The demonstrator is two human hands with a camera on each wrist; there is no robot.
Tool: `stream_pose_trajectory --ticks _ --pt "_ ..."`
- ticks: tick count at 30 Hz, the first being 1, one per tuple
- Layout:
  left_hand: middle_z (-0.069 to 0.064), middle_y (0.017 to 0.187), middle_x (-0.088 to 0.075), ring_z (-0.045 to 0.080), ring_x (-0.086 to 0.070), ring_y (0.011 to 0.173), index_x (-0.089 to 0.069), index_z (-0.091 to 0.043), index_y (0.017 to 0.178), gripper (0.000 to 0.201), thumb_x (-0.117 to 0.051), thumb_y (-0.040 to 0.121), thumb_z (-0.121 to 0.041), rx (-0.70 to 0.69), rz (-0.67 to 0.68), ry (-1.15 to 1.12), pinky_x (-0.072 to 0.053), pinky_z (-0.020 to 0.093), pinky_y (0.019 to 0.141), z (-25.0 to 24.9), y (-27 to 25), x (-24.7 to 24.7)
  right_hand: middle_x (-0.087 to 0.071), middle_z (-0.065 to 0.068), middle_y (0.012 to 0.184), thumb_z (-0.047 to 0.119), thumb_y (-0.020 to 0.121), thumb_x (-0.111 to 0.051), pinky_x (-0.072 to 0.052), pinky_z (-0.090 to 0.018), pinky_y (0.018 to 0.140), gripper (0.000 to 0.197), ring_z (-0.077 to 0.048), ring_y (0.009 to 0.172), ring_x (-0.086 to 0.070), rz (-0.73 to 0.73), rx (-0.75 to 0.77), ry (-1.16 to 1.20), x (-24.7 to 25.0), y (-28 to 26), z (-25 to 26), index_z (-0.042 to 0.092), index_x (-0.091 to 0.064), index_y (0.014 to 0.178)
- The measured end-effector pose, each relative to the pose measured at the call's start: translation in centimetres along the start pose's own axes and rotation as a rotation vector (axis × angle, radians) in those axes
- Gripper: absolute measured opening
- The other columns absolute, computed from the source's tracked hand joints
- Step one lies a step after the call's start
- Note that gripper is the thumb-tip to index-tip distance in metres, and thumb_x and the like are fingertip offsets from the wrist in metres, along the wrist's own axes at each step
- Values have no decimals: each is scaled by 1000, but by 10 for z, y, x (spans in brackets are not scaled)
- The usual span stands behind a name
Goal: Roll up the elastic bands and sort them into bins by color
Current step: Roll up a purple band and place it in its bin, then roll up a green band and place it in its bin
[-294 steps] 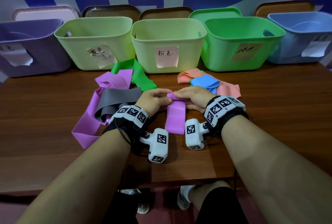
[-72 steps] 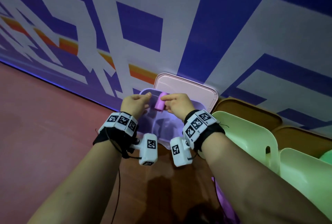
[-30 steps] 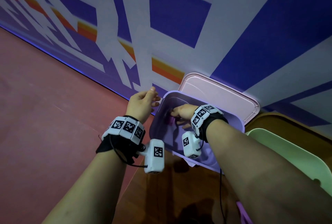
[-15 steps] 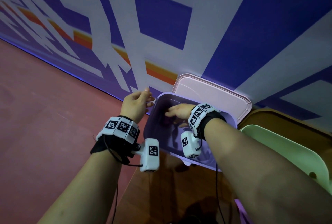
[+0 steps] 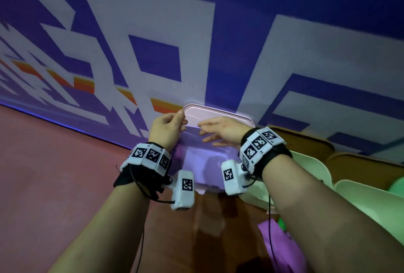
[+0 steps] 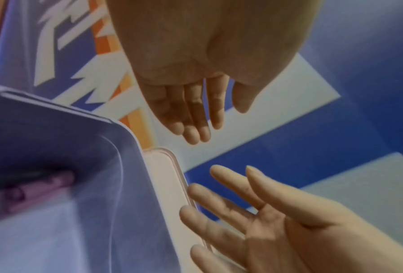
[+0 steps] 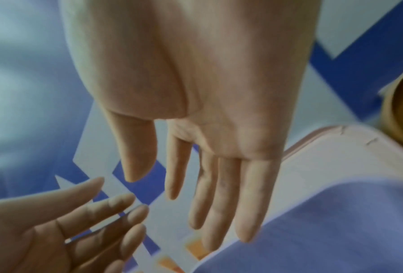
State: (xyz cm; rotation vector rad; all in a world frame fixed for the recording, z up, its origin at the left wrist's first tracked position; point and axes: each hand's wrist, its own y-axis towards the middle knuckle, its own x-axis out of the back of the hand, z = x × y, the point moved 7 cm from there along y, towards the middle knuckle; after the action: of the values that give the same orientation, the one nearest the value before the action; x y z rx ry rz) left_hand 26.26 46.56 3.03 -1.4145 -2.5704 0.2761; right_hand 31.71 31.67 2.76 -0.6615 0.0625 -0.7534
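left hand (image 5: 167,129) empty, fingers relaxed | right hand (image 5: 220,131) empty, fingers spread | purple roll (image 6: 35,192) lies inside purple bin (image 5: 203,163) at table's left end | advice: lift hands straight up, avoid knocking bin

the rolled purple band (image 6: 38,192) lies on its side at the bottom of the lavender bin (image 5: 197,141), blurred and dim; the bin stands open, its pale pink lid (image 5: 218,113) propped upright behind it; a loose purple band (image 5: 277,244) lies unrolled near the bin's front
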Motion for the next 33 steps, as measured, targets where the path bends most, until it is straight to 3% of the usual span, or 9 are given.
stream_pose_trajectory --ticks 2,7,11,15,19,23,27,30,33 --pt "-3 75 -65 2 -58 56 -62 -16 76 24 -53 97 -26 -12 56 12 -43 22 59 -10 -19 -26 -62 -3 110 25 97 -53 -43 -31 89 17 -18 95 -61 -59 21 46 19 -32 -7 26 -57 114" --pt "-1 80 -65 12 -59 66 -63 -11 90 22 -52 97 -28 -25 197 67 -43 23 59 -27 -75 -100 -66 -3 105 23 96 -54 -46 -36 95 18 -19 94 -65 -211 73 126 71 -109 -38 21 -60 113" --pt "2 79 -65 13 -58 66 -63 -13 83 23 -52 97 -28 -21 263 77 -43 25 62 -30 -128 -157 -69 -5 105 22 96 -54 -50 -36 93 20 -21 97 -68 -322 111 187 113 -170 -70 17 -62 114" --pt "1 83 -66 12 -59 69 -63 -15 83 24 -52 97 -30 -36 282 111 -43 24 63 -28 -180 -210 -68 -7 105 22 96 -53 -50 -35 92 16 -23 98 -67 -363 140 205 147 -226 -101 17 -63 107" --pt "0 82 -67 13 -61 73 -64 -11 92 23 -51 97 -30 -16 285 112 -46 26 69 -15 -228 -253 -68 -6 105 21 97 -52 -51 -33 88 18 -20 96 -67 -366 161 178 173 -270 -136 15 -61 111" --pt "-1 82 -65 12 -59 72 -62 -13 91 22 -50 98 -29 21 293 127 -42 23 59 9 -260 -280 -67 -3 98 21 97 -51 -50 -34 87 17 -17 88 -65 -349 144 166 182 -293 -173 15 -61 109" --pt "0 79 -64 11 -56 66 -61 -14 85 21 -50 98 -27 65 286 133 -41 22 59 40 -284 -287 -66 -2 91 19 96 -52 -49 -30 80 15 -15 79 -63 -338 126 187 174 -304 -210 13 -61 107" --pt "3 77 -64 14 -56 65 -63 -8 88 22 -52 97 -25 99 295 127 -40 24 57 72 -292 -285 -65 -2 86 16 96 -52 -49 -33 79 10 -16 74 -60 -335 96 209 163 -303 -241 13 -62 96" --pt "3 76 -63 13 -55 62 -61 -10 84 21 -52 97 -24 121 335 143 -40 22 55 111 -294 -287 -64 -2 87 17 96 -53 -48 -24 67 11 -15 73 -60 -330 50 176 149 -296 -273 11 -62 99"
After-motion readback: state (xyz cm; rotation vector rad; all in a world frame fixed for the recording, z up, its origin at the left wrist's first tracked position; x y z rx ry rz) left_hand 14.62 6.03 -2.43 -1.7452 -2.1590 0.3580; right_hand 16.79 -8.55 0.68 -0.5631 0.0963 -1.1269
